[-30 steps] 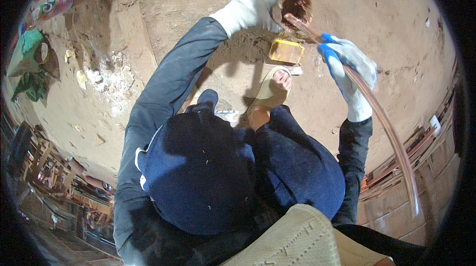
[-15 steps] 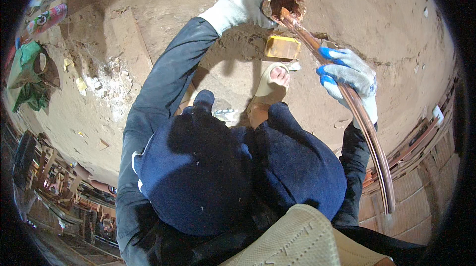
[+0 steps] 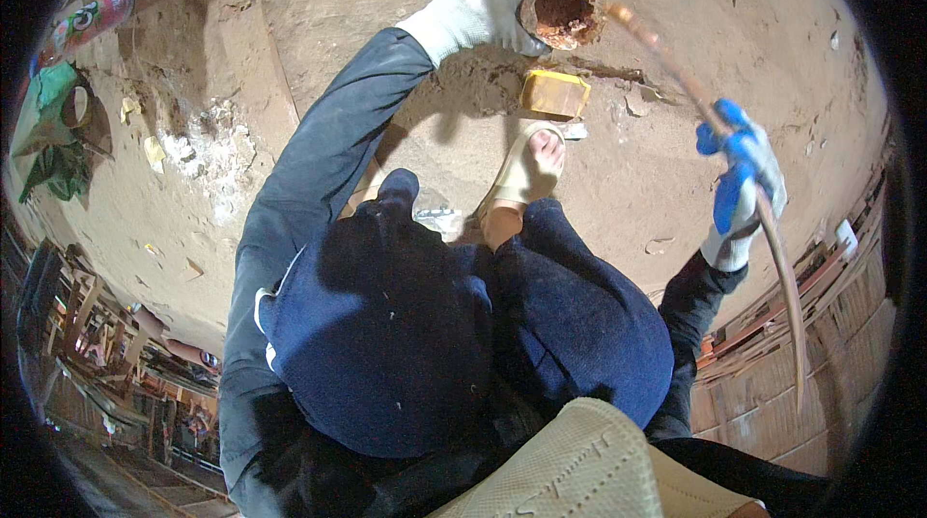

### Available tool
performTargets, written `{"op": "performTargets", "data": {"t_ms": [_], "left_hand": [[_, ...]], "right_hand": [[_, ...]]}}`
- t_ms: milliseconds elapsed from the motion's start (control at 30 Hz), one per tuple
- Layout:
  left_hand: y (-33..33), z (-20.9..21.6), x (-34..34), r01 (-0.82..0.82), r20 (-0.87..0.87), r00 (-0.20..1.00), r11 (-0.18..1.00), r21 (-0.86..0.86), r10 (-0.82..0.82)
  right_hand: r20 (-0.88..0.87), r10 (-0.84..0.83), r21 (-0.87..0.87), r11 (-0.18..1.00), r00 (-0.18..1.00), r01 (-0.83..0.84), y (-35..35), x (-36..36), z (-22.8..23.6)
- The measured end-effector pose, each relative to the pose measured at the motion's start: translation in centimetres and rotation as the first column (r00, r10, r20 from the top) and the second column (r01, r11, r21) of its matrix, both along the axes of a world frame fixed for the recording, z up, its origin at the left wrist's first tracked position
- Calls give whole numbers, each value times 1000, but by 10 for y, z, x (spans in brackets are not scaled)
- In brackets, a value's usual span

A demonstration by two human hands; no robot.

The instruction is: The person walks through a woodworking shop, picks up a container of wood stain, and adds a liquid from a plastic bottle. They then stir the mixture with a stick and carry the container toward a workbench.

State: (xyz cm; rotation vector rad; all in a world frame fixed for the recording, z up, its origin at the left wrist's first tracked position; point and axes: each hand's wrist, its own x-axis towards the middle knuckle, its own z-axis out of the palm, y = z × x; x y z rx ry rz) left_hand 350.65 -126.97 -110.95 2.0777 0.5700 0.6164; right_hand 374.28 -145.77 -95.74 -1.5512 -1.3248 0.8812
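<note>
At the top of the picture my left hand (image 3: 488, 6), in a white glove with blue on it, is closed around a hollow round piece (image 3: 582, 34). Its rough, reddish-brown opening faces me; its body is mostly hidden by the glove. On the right, my right hand (image 3: 745, 180), in a white and blue glove, grips a long, curved, copper-brown rod (image 3: 787, 291) around its middle. The rod's far tip lies just to the right of the opening, apart from it. Motion blurs part of the rod.
A yellow-edged block (image 3: 555, 95) rests on the dirt floor (image 3: 695, 35) below the hollow piece, close to my sandalled foot (image 3: 529, 170). At left lie a green bag (image 3: 53, 117) and a pink can (image 3: 94, 20). Wood scraps (image 3: 116, 344) are heaped at lower left.
The rod has come out of the hollow piece's opening, as my right hand moved right and slightly down with it. My left hand and the hollow piece shifted slightly right.
</note>
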Motion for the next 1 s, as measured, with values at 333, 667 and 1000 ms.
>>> {"op": "performTargets", "data": {"t_ms": [333,667,1000], "left_hand": [[-2,6,-1,-8,15,1000,999,52,7],[-5,-2,1,23,-42,999,995,93,-19],[-2,-13,-4,9,25,1000,999,52,-10]], "right_hand": [[-306,-532,-313,839,789,445,-16,-34,-52],[-253,-581,-216,813,773,540,-24,-13,-31],[-343,-624,-260,782,703,567,-34,8,-14]]}}
